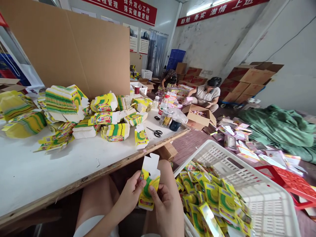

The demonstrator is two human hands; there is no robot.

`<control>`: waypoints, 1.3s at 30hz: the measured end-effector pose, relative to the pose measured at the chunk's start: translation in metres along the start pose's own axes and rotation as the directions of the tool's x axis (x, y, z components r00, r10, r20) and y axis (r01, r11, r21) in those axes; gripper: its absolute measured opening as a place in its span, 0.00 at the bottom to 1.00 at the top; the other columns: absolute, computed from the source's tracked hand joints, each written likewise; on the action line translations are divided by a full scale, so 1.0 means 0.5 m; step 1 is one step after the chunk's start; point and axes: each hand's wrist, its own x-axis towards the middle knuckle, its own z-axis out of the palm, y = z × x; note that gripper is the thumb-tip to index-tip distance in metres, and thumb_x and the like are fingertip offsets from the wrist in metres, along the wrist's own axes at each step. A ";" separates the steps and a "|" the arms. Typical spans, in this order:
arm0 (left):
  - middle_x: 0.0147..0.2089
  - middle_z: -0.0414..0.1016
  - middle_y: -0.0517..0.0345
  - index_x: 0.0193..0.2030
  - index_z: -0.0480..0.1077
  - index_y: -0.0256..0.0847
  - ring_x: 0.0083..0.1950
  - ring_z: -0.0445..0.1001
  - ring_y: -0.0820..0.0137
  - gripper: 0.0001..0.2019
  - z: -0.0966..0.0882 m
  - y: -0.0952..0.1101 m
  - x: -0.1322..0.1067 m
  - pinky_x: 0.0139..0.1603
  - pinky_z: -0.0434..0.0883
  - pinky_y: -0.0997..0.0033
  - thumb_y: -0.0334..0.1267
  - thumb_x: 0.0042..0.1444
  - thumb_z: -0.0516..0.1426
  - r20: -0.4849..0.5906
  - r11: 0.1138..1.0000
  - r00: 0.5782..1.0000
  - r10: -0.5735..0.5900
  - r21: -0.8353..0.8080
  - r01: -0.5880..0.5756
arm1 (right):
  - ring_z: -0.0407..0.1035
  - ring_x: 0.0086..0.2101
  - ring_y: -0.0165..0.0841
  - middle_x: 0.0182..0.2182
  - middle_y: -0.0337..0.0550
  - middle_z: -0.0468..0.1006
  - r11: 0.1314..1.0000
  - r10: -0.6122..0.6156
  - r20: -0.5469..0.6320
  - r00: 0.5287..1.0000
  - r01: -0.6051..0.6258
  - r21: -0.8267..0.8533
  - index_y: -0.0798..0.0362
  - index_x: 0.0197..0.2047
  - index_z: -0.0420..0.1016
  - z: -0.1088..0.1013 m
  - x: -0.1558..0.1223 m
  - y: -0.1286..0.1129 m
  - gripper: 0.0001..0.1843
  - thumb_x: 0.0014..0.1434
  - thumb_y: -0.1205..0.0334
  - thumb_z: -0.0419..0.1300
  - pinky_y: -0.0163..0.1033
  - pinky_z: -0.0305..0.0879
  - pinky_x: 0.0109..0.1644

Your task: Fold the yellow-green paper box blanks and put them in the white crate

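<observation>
Between my two hands, over my lap, is a yellow and green printed carton (pixel 149 184) with white flaps standing up at its top end. My left hand (pixel 134 187) pinches its left edge, thumb on the printed face. My right hand (pixel 161 197) grips the right edge, with the thumb on the front and the fingers curled behind. Close by on the table's edge lies another yellow carton (pixel 141 137). Bundles of flat yellow cartons (pixel 65 102) are heaped along the white table (pixel 81 158). To my right, a white plastic basket (pixel 274 197) holds many yellow packs (pixel 209 197).
Scissors (pixel 155 132) lie near the table's right end, beside jars (pixel 166 118) and a dark cup (pixel 174 125). A cardboard sheet (pixel 74 49) stands behind the bundles. Two people work farther back near an open box (pixel 199 117). A red plastic stool (pixel 288 184) is beyond the basket.
</observation>
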 end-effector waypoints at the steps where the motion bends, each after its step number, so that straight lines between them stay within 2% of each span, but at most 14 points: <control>1: 0.45 0.80 0.50 0.58 0.64 0.41 0.44 0.77 0.61 0.24 -0.001 0.002 -0.004 0.47 0.73 0.65 0.51 0.61 0.59 -0.011 1.000 1.000 0.010 0.021 -0.010 | 0.79 0.34 0.44 0.31 0.45 0.83 0.999 -0.008 0.007 1.000 0.009 -0.034 0.50 0.34 0.76 -0.002 0.000 -0.008 0.17 0.55 0.44 0.68 0.46 0.77 0.40; 3: 0.44 0.80 0.52 0.65 0.53 0.44 0.42 0.78 0.63 0.29 -0.006 0.009 -0.011 0.47 0.72 0.64 0.48 0.62 0.59 -0.001 0.999 1.000 0.013 0.035 -0.013 | 0.79 0.34 0.43 0.34 0.44 0.83 0.994 -0.053 0.019 0.998 0.054 -0.092 0.48 0.40 0.75 -0.008 0.001 -0.023 0.14 0.57 0.48 0.67 0.45 0.78 0.40; 5: 0.45 0.79 0.51 0.68 0.48 0.46 0.43 0.78 0.63 0.31 -0.015 0.019 -0.015 0.48 0.72 0.63 0.46 0.63 0.58 0.073 1.000 0.997 -0.008 0.011 0.008 | 0.79 0.37 0.43 0.40 0.45 0.83 0.986 -0.107 0.041 0.993 0.111 -0.121 0.46 0.49 0.74 -0.014 0.001 -0.035 0.17 0.58 0.50 0.66 0.46 0.78 0.42; 9: 0.48 0.78 0.52 0.69 0.51 0.49 0.47 0.77 0.62 0.33 -0.046 0.031 -0.014 0.51 0.71 0.61 0.43 0.61 0.61 0.279 0.989 0.956 -0.092 -0.089 0.121 | 0.77 0.48 0.45 0.51 0.49 0.80 0.981 -0.131 0.134 0.982 0.148 -0.125 0.46 0.60 0.69 -0.026 -0.001 -0.040 0.25 0.62 0.50 0.62 0.46 0.76 0.51; 12: 0.44 0.78 0.53 0.66 0.58 0.47 0.44 0.77 0.63 0.33 -0.067 0.028 -0.012 0.47 0.71 0.63 0.43 0.56 0.65 0.354 0.970 0.922 -0.158 -0.121 0.213 | 0.77 0.49 0.44 0.49 0.48 0.82 0.960 -0.108 0.202 0.973 0.155 -0.232 0.47 0.55 0.76 -0.038 0.001 -0.033 0.20 0.65 0.48 0.58 0.42 0.75 0.50; 15: 0.45 0.77 0.53 0.69 0.56 0.48 0.44 0.77 0.63 0.38 -0.079 0.023 -0.017 0.44 0.70 0.65 0.43 0.55 0.67 0.411 0.953 0.891 -0.192 -0.139 0.269 | 0.78 0.45 0.43 0.45 0.48 0.84 0.938 -0.081 0.257 0.963 0.161 -0.308 0.48 0.49 0.81 -0.045 0.003 -0.028 0.19 0.67 0.47 0.55 0.42 0.75 0.50; 18: 0.48 0.76 0.51 0.70 0.55 0.50 0.44 0.77 0.63 0.38 -0.084 0.024 -0.025 0.42 0.70 0.67 0.44 0.55 0.66 0.416 0.941 0.881 -0.225 -0.143 0.308 | 0.75 0.52 0.45 0.52 0.47 0.81 0.943 -0.099 0.237 0.967 0.167 -0.288 0.46 0.56 0.77 -0.042 0.002 -0.034 0.20 0.66 0.48 0.56 0.47 0.71 0.58; 21: 0.49 0.76 0.50 0.71 0.53 0.51 0.46 0.77 0.61 0.37 -0.084 0.030 -0.026 0.45 0.72 0.64 0.44 0.58 0.65 0.331 0.951 0.926 -0.181 -0.180 0.250 | 0.75 0.54 0.46 0.56 0.47 0.79 0.966 -0.139 0.166 0.976 0.170 -0.195 0.44 0.66 0.66 -0.033 0.000 -0.045 0.29 0.63 0.50 0.61 0.49 0.73 0.56; 24: 0.50 0.75 0.52 0.70 0.53 0.52 0.48 0.76 0.62 0.36 -0.081 0.036 -0.023 0.49 0.72 0.61 0.43 0.59 0.64 0.298 0.956 0.945 -0.131 -0.215 0.201 | 0.77 0.49 0.44 0.49 0.48 0.82 0.963 -0.168 0.176 0.970 0.199 -0.181 0.46 0.59 0.72 -0.029 0.001 -0.054 0.22 0.63 0.52 0.61 0.46 0.76 0.51; 27: 0.45 0.76 0.55 0.63 0.61 0.50 0.43 0.77 0.65 0.30 -0.077 0.038 -0.023 0.43 0.72 0.67 0.42 0.56 0.66 0.362 0.941 0.918 -0.163 -0.224 0.255 | 0.79 0.43 0.41 0.43 0.47 0.83 0.946 -0.193 0.174 0.966 0.231 -0.230 0.48 0.47 0.77 -0.033 0.004 -0.054 0.12 0.65 0.53 0.59 0.41 0.76 0.48; 31: 0.41 0.77 0.58 0.52 0.63 0.47 0.38 0.77 0.69 0.24 -0.071 0.040 -0.027 0.38 0.71 0.72 0.40 0.53 0.68 0.415 0.926 0.896 -0.158 -0.252 0.280 | 0.78 0.43 0.40 0.43 0.46 0.82 0.956 -0.146 0.253 0.956 0.203 -0.214 0.48 0.51 0.75 -0.040 0.004 -0.044 0.14 0.66 0.53 0.58 0.39 0.75 0.46; 33: 0.40 0.77 0.59 0.51 0.63 0.46 0.37 0.77 0.70 0.23 -0.067 0.041 -0.029 0.38 0.70 0.72 0.39 0.53 0.69 0.428 0.929 0.891 -0.150 -0.247 0.275 | 0.77 0.39 0.38 0.39 0.44 0.81 0.952 -0.137 0.268 0.953 0.202 -0.230 0.49 0.47 0.76 -0.039 0.005 -0.045 0.13 0.66 0.52 0.57 0.37 0.74 0.42; 36: 0.42 0.77 0.57 0.61 0.59 0.50 0.41 0.77 0.67 0.32 -0.064 0.040 -0.031 0.42 0.70 0.69 0.39 0.53 0.68 0.413 0.932 0.901 -0.132 -0.259 0.255 | 0.75 0.33 0.36 0.30 0.41 0.79 0.925 -0.170 0.247 0.954 0.241 -0.295 0.49 0.35 0.76 -0.036 0.010 -0.052 0.14 0.66 0.50 0.57 0.35 0.72 0.37; 39: 0.47 0.78 0.53 0.71 0.45 0.54 0.45 0.78 0.64 0.45 -0.064 0.036 -0.031 0.48 0.70 0.62 0.40 0.54 0.68 0.413 0.927 0.902 -0.125 -0.276 0.255 | 0.76 0.37 0.39 0.34 0.44 0.81 0.913 -0.220 0.198 0.955 0.273 -0.303 0.48 0.39 0.77 -0.033 0.013 -0.055 0.12 0.65 0.50 0.59 0.38 0.73 0.41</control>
